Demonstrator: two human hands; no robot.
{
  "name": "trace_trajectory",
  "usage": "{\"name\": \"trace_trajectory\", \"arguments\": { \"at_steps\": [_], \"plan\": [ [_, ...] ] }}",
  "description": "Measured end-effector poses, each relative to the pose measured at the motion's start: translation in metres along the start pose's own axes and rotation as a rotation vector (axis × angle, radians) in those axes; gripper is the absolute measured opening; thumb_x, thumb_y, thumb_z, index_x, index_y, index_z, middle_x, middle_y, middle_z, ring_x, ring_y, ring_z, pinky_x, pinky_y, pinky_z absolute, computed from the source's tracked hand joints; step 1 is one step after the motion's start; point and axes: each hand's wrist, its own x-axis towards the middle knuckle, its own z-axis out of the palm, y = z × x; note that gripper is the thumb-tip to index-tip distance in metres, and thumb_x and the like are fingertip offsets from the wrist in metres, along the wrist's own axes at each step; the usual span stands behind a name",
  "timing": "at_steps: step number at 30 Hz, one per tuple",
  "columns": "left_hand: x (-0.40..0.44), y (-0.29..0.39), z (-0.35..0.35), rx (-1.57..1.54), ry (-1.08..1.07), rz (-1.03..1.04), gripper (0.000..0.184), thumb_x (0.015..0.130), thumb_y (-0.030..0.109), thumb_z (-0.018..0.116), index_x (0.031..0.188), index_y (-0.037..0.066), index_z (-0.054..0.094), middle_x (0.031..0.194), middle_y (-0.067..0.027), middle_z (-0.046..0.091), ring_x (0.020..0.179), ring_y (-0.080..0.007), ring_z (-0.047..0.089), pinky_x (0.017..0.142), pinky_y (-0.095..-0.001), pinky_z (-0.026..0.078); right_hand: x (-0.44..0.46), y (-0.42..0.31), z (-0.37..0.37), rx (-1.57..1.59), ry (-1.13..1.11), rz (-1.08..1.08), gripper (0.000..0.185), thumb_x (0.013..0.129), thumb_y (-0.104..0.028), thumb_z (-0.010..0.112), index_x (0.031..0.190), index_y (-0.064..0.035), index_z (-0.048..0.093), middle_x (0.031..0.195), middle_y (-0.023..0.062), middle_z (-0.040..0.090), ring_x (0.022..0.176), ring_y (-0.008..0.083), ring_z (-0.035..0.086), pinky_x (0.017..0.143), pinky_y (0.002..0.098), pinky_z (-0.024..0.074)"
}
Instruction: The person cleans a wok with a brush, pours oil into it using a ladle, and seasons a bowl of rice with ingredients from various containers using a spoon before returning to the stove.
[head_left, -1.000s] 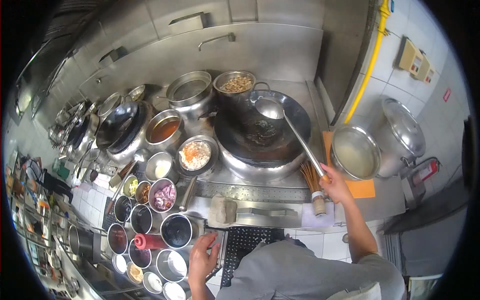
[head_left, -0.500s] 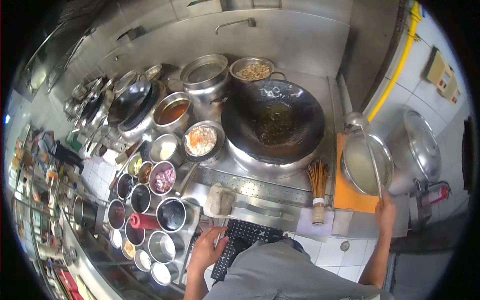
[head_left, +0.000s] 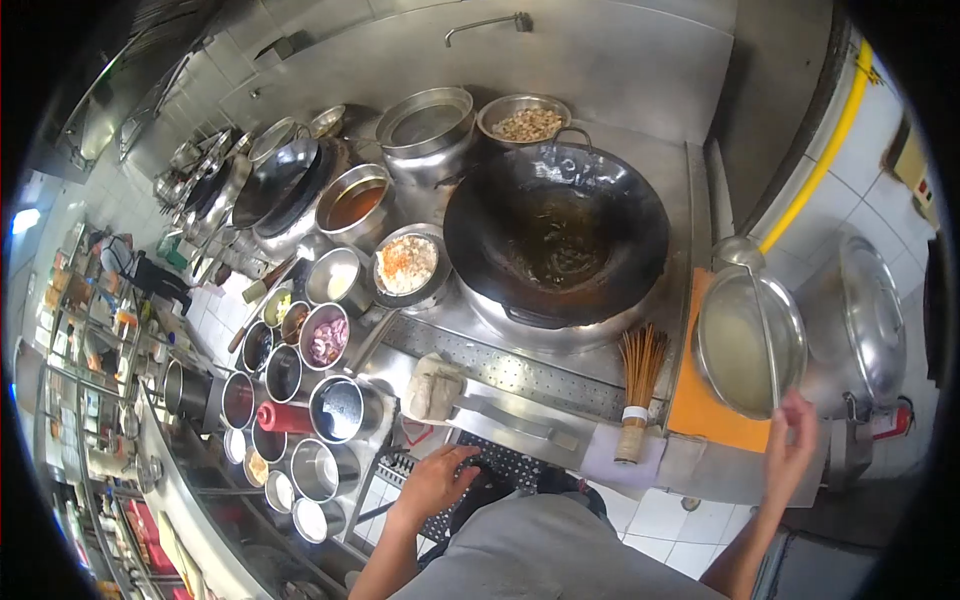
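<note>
My right hand [head_left: 790, 440] is at the near rim of a steel bowl of cloudy liquid [head_left: 740, 345], its fingers closed around the handle end of a ladle [head_left: 768, 335]. The ladle lies across this bowl, its head [head_left: 738, 252] at the far rim. My left hand [head_left: 438, 483] hangs open in front of the counter edge, fingers apart and holding nothing. Left of centre of the two hands' far side stands a black wok [head_left: 490, 235] on the stove, with some oily liquid in its bottom. A bamboo brush [head_left: 636, 400] stands near the counter's front edge.
Several seasoning pots, a red bottle [head_left: 284, 417] and a pot of sliced onion [head_left: 325, 338] stand at the left. A pan of white and orange food [head_left: 406, 265] is beside the wok. A folded cloth [head_left: 433, 388] lies on the front edge. Another person [head_left: 150, 275] stands far left.
The ladle has moved from over the wok to the bowl at the right, with my right hand. The wok, first tilted back, now sits lower toward me with liquid visible. The view has shifted.
</note>
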Motion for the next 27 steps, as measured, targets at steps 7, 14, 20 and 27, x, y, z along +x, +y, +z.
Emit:
{"name": "trace_trajectory", "arguments": {
  "at_steps": [7,14,20,27],
  "plan": [
    [0.024,-0.091,0.005,-0.494,0.405,-0.313,0.038,0.090,0.027,0.068,0.115,-0.001,0.066,0.113,-0.0218,0.067,0.107,-0.0337,0.065,0.092,-0.0421,0.050,-0.062,-0.103,0.118,0.501,-0.835,-0.082,0.035,0.085,-0.014,0.072,0.117,-0.0025,0.065,0.096,0.0092,0.067,0.082,0.0184,0.066,0.074,0.0320,0.0533],
    [0.111,-0.150,0.018,-0.178,0.312,-0.202,0.085,0.075,0.052,0.078,0.130,-0.009,0.054,0.126,-0.0310,0.060,0.119,-0.0408,0.059,0.101,-0.0421,0.046,-0.128,-0.141,0.148,0.239,-1.178,-0.271,0.041,0.090,-0.029,0.067,0.125,-0.0085,0.060,0.108,0.0132,0.066,0.089,0.0288,0.068,0.079,0.0383,0.0541],
    [0.062,-0.167,0.019,-1.101,0.222,-0.362,0.059,0.087,0.038,0.071,0.130,0.002,0.054,0.120,-0.0182,0.065,0.109,-0.0321,0.064,0.091,-0.0440,0.050,-0.155,-0.147,0.120,0.134,-1.089,-0.143,0.039,0.090,-0.023,0.068,0.124,-0.0066,0.061,0.105,0.0128,0.067,0.085,0.0257,0.068,0.077,0.0357,0.0542],
    [-0.029,-0.129,0.059,-2.193,0.169,-0.318,0.049,0.095,0.039,0.059,0.133,0.010,0.052,0.126,-0.0096,0.062,0.112,-0.0282,0.061,0.090,-0.0467,0.050,-0.195,-0.192,0.128,0.454,-0.891,-0.004,0.041,0.090,-0.021,0.071,0.126,-0.0040,0.060,0.113,0.0142,0.065,0.096,0.0223,0.067,0.082,0.0329,0.0533]
  ]
}}
